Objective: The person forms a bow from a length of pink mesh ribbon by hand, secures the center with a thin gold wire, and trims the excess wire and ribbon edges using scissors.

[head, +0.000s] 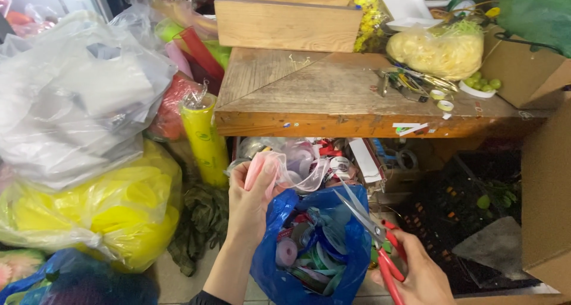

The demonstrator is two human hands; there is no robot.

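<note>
Left hand [253,192]: fingers closed around a pink ribbon roll [257,169], lifted just above the blue bag [309,251], clear for cutting.
Right hand [416,275]: fingers gripping red-handled scissors [372,228], blades parted, pointed toward the roll.
Blue bag: open on the floor below the wooden surface [333,97], ribbon spools within reach.

right hand [419,275]: cut off by bottom edge | blue bag [309,251]: spool contents jumbled, indistinct

left hand [253,195]: gripping a pink ribbon roll [260,169] in clear wrap
right hand [419,275]: red-handled scissors [370,225], blades open
below: blue bag [279,275] stuffed with ribbon spools
behind: scuffed wooden worktop [321,94]
</note>
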